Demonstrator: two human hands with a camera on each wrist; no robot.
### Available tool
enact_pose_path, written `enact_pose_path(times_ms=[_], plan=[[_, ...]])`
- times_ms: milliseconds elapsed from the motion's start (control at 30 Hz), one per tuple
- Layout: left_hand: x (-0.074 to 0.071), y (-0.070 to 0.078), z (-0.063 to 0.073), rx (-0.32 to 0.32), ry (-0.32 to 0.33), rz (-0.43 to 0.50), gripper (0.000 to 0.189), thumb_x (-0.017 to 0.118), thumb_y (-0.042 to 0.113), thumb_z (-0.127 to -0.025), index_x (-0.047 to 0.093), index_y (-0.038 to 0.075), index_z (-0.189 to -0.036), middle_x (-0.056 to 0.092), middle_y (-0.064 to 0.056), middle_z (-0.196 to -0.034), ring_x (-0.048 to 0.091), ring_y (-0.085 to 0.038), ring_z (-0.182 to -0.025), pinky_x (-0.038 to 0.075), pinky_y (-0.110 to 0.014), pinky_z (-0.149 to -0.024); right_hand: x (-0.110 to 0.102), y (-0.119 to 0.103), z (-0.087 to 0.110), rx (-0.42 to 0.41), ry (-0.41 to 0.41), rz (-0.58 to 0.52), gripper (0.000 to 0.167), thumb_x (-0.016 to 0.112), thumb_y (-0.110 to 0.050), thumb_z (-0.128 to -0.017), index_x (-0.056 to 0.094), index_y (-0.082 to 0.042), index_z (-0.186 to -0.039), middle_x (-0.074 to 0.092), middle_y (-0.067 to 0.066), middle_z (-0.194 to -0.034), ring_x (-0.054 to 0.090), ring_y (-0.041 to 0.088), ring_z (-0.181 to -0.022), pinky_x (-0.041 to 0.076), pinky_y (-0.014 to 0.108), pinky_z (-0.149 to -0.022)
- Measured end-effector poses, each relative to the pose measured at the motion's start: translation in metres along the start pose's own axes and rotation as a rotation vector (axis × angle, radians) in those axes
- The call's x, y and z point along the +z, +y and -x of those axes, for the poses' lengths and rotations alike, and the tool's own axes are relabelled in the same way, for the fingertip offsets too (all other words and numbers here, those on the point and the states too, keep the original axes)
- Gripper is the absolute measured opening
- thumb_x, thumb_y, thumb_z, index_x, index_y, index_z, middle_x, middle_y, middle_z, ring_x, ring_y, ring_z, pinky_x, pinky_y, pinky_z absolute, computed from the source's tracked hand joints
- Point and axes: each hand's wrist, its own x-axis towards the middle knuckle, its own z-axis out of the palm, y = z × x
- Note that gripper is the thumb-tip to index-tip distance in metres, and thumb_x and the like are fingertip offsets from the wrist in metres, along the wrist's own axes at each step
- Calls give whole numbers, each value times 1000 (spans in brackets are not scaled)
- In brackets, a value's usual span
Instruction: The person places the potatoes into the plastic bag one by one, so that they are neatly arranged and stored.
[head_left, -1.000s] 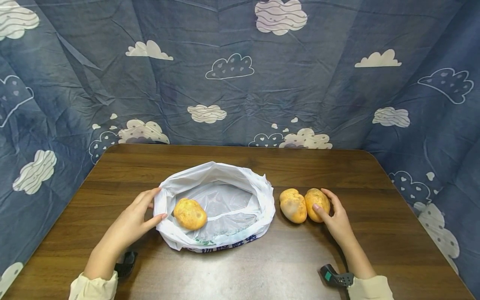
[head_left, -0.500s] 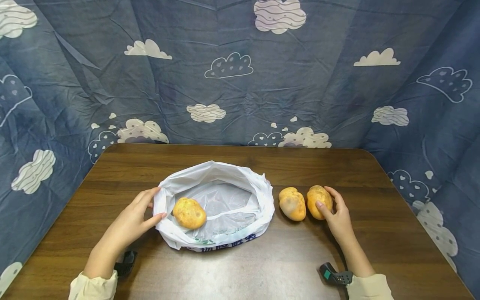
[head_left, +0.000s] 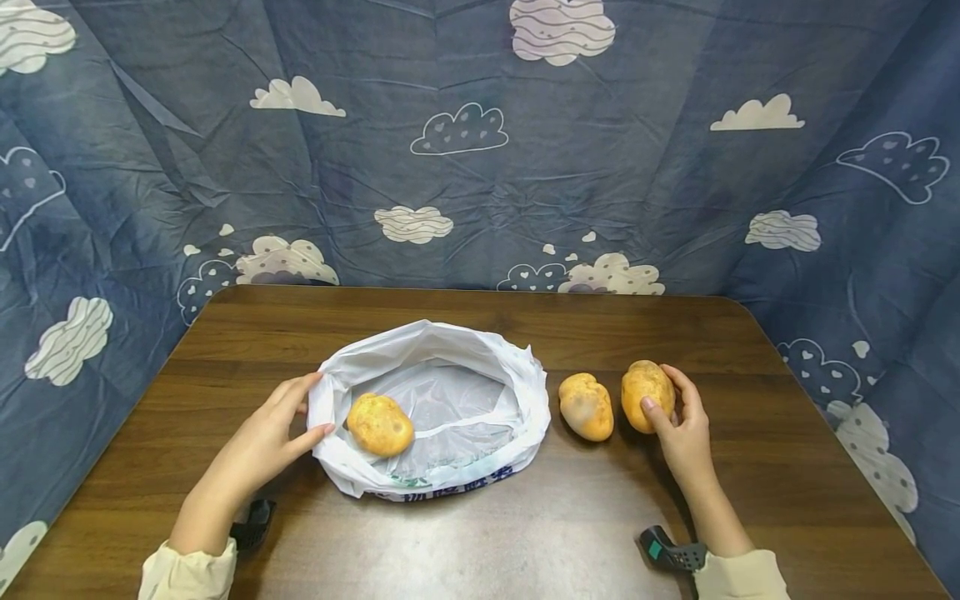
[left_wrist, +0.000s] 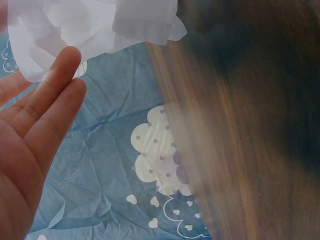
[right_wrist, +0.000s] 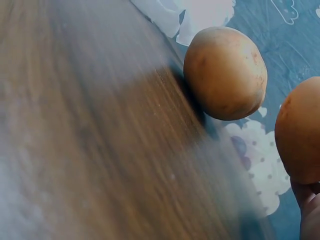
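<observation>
A white plastic bag stands with its mouth spread wide, and one yellow potato lies inside at its left. My left hand touches the bag's left rim, thumb and forefinger apart; in the left wrist view its fingers are fairly straight against the plastic. My right hand grips a second potato between thumb and fingers, raised off the table. A third potato rests on the wood between the bag and that hand. The right wrist view shows the resting potato and part of the held potato.
The brown wooden table ends at a back edge before a blue cloud-print cloth. Dark straps with devices sit at both wrists, the right device low over the table.
My right hand has lifted its potato and drawn it a little right and away from the other one, which it stood against. The left hand and the bag have stayed in place.
</observation>
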Motion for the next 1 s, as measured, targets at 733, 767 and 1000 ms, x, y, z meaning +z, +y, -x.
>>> enact_pose_path(times_ms=[733,767,1000], plan=[[1,1,1,27,26,27,65,73,9,-75,39,-4,-128,48,-18,-116,58,-21,-83,47,-39,-69,19,-32,3,-143,-60,-244,55,54,11,-80,37,0,-132,38,14,-129,41,22,-110,40,18,-84],[1,1,1,25,25,27,65,73,9,-75,39,-4,-128,48,-18,-116,58,-21,-83,47,-39,-69,21,-33,3,-145,-67,-248,55,53,10,-80,37,0,-132,37,14,-130,41,22,-110,41,19,-84],[1,0,0,26,24,21,65,73,10,-75,39,-4,-129,48,-17,-116,58,-20,-83,47,-39,-69,35,-39,4,-169,-131,-288,56,52,11,-80,35,1,-133,36,15,-130,41,22,-110,41,20,-85]])
